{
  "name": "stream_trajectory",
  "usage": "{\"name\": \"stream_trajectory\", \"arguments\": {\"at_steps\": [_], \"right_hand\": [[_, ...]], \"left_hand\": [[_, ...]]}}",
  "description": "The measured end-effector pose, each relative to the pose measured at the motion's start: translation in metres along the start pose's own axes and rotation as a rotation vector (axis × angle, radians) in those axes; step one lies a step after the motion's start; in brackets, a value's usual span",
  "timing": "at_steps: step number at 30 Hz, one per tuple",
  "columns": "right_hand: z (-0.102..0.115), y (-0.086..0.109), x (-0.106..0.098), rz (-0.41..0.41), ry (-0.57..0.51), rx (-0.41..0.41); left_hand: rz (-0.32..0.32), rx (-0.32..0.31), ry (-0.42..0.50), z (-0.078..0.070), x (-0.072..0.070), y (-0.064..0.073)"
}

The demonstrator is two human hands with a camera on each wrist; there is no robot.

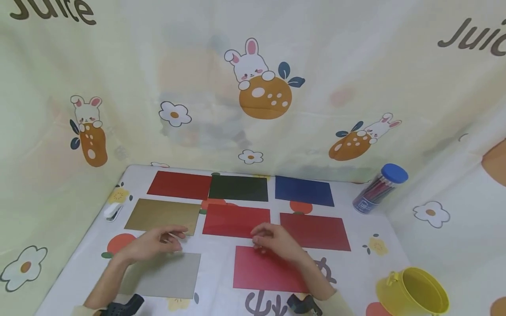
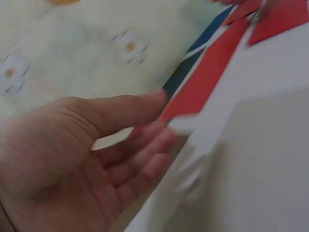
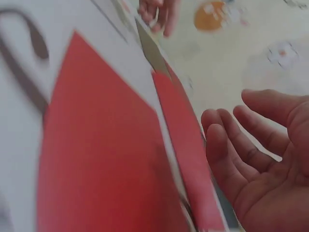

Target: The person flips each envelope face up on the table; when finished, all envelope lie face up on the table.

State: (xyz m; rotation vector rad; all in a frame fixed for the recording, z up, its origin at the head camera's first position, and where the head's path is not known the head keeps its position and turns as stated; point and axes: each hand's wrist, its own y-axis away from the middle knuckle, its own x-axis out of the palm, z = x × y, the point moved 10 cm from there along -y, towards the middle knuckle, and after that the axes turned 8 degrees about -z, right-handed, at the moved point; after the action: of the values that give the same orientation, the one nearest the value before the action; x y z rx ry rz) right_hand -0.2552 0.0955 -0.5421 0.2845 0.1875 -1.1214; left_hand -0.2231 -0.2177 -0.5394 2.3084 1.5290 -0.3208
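Note:
My left hand point(image 1: 156, 241) hovers between a gold sheet point(image 1: 158, 213) and a grey sheet point(image 1: 166, 276), fingers loosely bent, holding nothing. My right hand point(image 1: 278, 242), also bare of any object, hangs over a pinkish-red sheet point(image 1: 262, 274), its fingertips by the lower edge of a bright red sheet point(image 1: 233, 219). To its right lies a darker red sheet point(image 1: 316, 231). Along the back run a deep red sheet point(image 1: 179, 185), a dark green sheet point(image 1: 238, 188) and a blue sheet point(image 1: 303, 191). Both wrist views show thumb and fingers apart with nothing between them.
A small white stapler point(image 1: 113, 212) sits at the table's left edge. At the back right stands a clear tube with a blue lid point(image 1: 394, 174), filled with thin sticks. A yellow bucket point(image 1: 385, 289) is at the front right. Printed curtains point(image 1: 205, 136) enclose the table.

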Motion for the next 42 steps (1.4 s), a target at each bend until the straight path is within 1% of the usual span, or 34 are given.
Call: {"name": "stream_trajectory", "arguments": {"at_steps": [2, 4, 6, 9, 12, 13, 16, 19, 21, 26, 30, 31, 34, 38, 42], "right_hand": [[0.004, -0.007, 0.024, 0.043, -0.057, 0.002], [0.008, -0.011, 0.048, 0.084, -0.096, 0.005], [0.011, -0.013, 0.069, 0.117, -0.11, 0.015], [0.013, -0.015, 0.094, 0.162, -0.139, 0.039], [0.013, -0.016, 0.111, 0.202, -0.202, 0.085], [0.013, -0.016, 0.114, 0.209, -0.225, 0.101], [0.012, -0.017, 0.122, 0.224, -0.28, 0.145], [0.011, -0.017, 0.127, 0.23, -0.316, 0.173], [0.012, -0.017, 0.129, 0.237, -0.342, 0.185], [0.011, -0.015, 0.137, 0.281, -0.427, 0.224], [0.01, -0.013, 0.141, 0.302, -0.482, 0.25], [0.01, -0.013, 0.142, 0.304, -0.492, 0.254], [0.009, -0.011, 0.145, 0.314, -0.521, 0.273], [0.01, -0.009, 0.15, 0.326, -0.555, 0.301], [0.01, -0.01, 0.152, 0.319, -0.569, 0.322]], "left_hand": [[0.027, -0.024, 0.022, 0.01, -0.016, 0.01], [0.044, -0.054, 0.014, 0.021, -0.03, 0.02], [0.047, -0.077, -0.016, 0.031, -0.044, 0.028], [0.03, -0.141, -0.056, 0.048, -0.062, 0.039], [0.008, -0.187, -0.05, 0.059, -0.078, 0.051], [0.003, -0.201, -0.035, 0.062, -0.083, 0.053], [0.0, -0.203, 0.005, 0.067, -0.096, 0.061], [-0.001, -0.217, 0.02, 0.071, -0.106, 0.066], [-0.002, -0.228, 0.01, 0.074, -0.11, 0.069], [-0.008, -0.299, 0.019, 0.081, -0.116, 0.075], [-0.048, -0.371, -0.006, 0.086, -0.125, 0.08], [-0.054, -0.38, -0.011, 0.087, -0.126, 0.081], [-0.051, -0.408, 0.019, 0.089, -0.124, 0.084], [-0.017, -0.384, 0.066, 0.087, -0.117, 0.083], [-0.018, -0.372, 0.064, 0.084, -0.117, 0.08]]}}
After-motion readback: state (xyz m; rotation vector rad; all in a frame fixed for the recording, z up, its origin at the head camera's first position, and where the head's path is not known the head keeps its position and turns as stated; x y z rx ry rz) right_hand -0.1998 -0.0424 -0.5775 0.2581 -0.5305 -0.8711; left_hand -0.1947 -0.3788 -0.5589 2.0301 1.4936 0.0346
